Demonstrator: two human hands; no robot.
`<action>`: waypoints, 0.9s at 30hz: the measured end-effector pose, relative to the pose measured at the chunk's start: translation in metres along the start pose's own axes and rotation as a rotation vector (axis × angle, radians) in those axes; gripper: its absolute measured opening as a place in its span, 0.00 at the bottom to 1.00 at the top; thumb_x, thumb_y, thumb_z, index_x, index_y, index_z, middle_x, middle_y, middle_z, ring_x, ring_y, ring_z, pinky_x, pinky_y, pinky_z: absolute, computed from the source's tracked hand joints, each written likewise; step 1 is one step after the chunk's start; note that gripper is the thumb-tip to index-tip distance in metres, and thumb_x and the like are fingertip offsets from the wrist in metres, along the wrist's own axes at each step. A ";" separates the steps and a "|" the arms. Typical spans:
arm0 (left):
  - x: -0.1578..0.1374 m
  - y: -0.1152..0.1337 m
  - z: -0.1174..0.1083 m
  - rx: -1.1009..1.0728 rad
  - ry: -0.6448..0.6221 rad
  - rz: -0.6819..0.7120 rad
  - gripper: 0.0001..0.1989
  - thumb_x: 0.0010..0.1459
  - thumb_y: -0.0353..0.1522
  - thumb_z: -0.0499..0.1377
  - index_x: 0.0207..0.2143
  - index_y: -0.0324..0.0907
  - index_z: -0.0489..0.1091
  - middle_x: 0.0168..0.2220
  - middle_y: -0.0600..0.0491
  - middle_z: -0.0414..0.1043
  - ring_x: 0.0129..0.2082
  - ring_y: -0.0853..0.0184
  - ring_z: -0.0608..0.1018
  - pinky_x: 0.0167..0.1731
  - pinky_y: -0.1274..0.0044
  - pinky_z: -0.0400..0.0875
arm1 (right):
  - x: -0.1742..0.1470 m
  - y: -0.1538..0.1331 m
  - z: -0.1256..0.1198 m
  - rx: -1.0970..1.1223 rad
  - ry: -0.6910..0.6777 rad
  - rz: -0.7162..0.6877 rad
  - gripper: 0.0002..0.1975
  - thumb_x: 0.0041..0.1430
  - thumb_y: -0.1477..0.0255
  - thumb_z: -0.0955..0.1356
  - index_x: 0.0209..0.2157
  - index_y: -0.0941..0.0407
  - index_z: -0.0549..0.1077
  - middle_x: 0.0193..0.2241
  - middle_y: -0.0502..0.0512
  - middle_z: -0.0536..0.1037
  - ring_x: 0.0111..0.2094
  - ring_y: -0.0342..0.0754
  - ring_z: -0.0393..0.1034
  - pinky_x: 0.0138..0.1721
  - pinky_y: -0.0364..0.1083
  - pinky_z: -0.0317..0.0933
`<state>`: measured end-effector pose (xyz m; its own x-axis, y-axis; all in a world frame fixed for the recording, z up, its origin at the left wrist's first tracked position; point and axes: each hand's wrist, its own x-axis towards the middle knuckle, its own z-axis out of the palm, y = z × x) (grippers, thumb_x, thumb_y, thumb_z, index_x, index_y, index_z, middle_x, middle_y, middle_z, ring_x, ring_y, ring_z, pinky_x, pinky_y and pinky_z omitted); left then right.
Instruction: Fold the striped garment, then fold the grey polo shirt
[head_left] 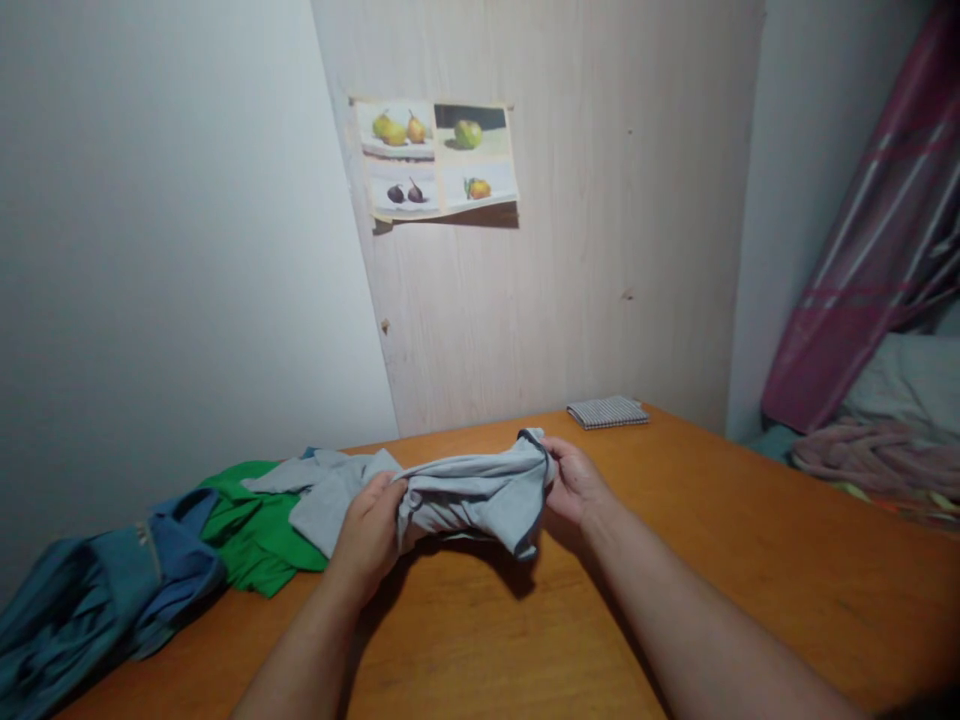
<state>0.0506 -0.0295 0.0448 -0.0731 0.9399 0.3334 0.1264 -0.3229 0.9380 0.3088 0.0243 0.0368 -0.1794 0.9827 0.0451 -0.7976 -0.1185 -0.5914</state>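
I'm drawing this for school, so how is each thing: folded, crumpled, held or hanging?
Left hand: closed on the gray cloth
Right hand: gripping its dark-edged end
Gray cloth: bunched, held up between both hands
Green cloth: crumpled on the table
Blue clothing: rumpled
Checked item: flat, seemingly folded
Fruit pictures: fixed to the wall
Pink curtain: hanging

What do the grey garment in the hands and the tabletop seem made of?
Grey garment: probably thin, matt fabric, perhaps knit; it drapes in soft folds.
Tabletop: wood or wood-look laminate, judging by its orange-brown colour, smooth with a faint sheen; I can't tell which.
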 end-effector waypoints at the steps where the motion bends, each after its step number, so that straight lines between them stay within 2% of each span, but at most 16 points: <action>1: 0.001 0.000 -0.001 -0.044 0.019 -0.019 0.12 0.56 0.43 0.59 0.31 0.44 0.71 0.29 0.54 0.74 0.30 0.63 0.76 0.32 0.75 0.70 | 0.000 0.000 0.000 0.010 0.014 -0.007 0.04 0.54 0.79 0.66 0.27 0.57 0.72 0.20 0.51 0.77 0.22 0.45 0.72 0.30 0.44 0.70; 5: 0.005 -0.003 -0.006 -0.113 0.085 -0.039 0.11 0.53 0.41 0.61 0.32 0.42 0.73 0.31 0.54 0.75 0.33 0.62 0.76 0.35 0.74 0.71 | 0.000 -0.002 0.001 0.029 0.061 -0.035 0.06 0.58 0.80 0.65 0.32 0.59 0.73 0.22 0.53 0.78 0.22 0.44 0.73 0.27 0.42 0.70; 8: 0.008 -0.011 -0.008 -0.142 0.159 -0.128 0.12 0.51 0.39 0.61 0.34 0.40 0.73 0.31 0.54 0.75 0.32 0.62 0.76 0.34 0.73 0.71 | -0.001 -0.002 -0.001 0.029 0.057 -0.051 0.04 0.61 0.79 0.66 0.36 0.60 0.73 0.28 0.56 0.81 0.26 0.44 0.76 0.27 0.40 0.71; 11: 0.012 -0.023 -0.013 0.035 0.316 -0.191 0.12 0.52 0.39 0.59 0.35 0.40 0.71 0.29 0.54 0.74 0.30 0.62 0.76 0.32 0.73 0.70 | -0.002 0.000 -0.003 -0.018 0.108 -0.051 0.04 0.61 0.77 0.68 0.39 0.59 0.73 0.39 0.61 0.82 0.36 0.47 0.79 0.33 0.41 0.74; 14: 0.013 -0.028 -0.018 0.409 0.434 -0.068 0.14 0.55 0.38 0.58 0.42 0.40 0.70 0.36 0.49 0.75 0.36 0.59 0.77 0.38 0.69 0.71 | -0.001 0.006 -0.006 -0.157 0.173 -0.068 0.06 0.60 0.73 0.70 0.39 0.58 0.73 0.41 0.62 0.81 0.40 0.48 0.79 0.34 0.42 0.74; 17: 0.009 -0.020 -0.017 0.723 0.456 0.217 0.17 0.58 0.40 0.56 0.46 0.40 0.70 0.45 0.44 0.75 0.46 0.54 0.76 0.48 0.65 0.69 | 0.001 0.015 -0.008 -0.357 0.181 -0.097 0.09 0.57 0.69 0.72 0.38 0.58 0.74 0.37 0.61 0.81 0.34 0.46 0.77 0.28 0.40 0.70; 19: 0.002 -0.010 -0.009 0.812 0.413 0.401 0.15 0.62 0.40 0.54 0.45 0.41 0.70 0.45 0.44 0.75 0.48 0.54 0.75 0.51 0.64 0.67 | 0.001 0.022 -0.009 -0.480 0.151 -0.129 0.09 0.55 0.67 0.72 0.35 0.58 0.75 0.33 0.58 0.80 0.30 0.45 0.75 0.26 0.39 0.66; 21: -0.006 -0.002 0.004 0.801 0.305 0.470 0.13 0.64 0.40 0.52 0.41 0.42 0.71 0.40 0.47 0.75 0.44 0.57 0.76 0.48 0.67 0.68 | 0.000 0.029 -0.009 -0.596 0.090 -0.173 0.10 0.54 0.65 0.72 0.32 0.58 0.75 0.31 0.56 0.79 0.29 0.44 0.72 0.26 0.40 0.63; 25: -0.021 0.000 0.031 0.780 -0.010 0.398 0.13 0.66 0.39 0.51 0.37 0.45 0.72 0.36 0.51 0.76 0.38 0.62 0.77 0.38 0.74 0.67 | -0.005 0.042 -0.008 -0.951 -0.074 -0.290 0.13 0.53 0.64 0.72 0.37 0.57 0.77 0.34 0.55 0.79 0.34 0.47 0.71 0.34 0.43 0.62; 27: -0.025 -0.003 0.039 0.801 -0.091 0.341 0.13 0.66 0.39 0.52 0.37 0.45 0.73 0.35 0.51 0.76 0.36 0.63 0.76 0.35 0.75 0.65 | -0.009 0.045 -0.007 -1.175 -0.143 -0.355 0.14 0.52 0.65 0.73 0.40 0.56 0.78 0.37 0.54 0.79 0.37 0.48 0.70 0.36 0.44 0.61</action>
<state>0.0910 -0.0475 0.0296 0.1702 0.8228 0.5423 0.7867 -0.4448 0.4280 0.2785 0.0106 0.0040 -0.1787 0.9015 0.3943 0.1734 0.4233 -0.8893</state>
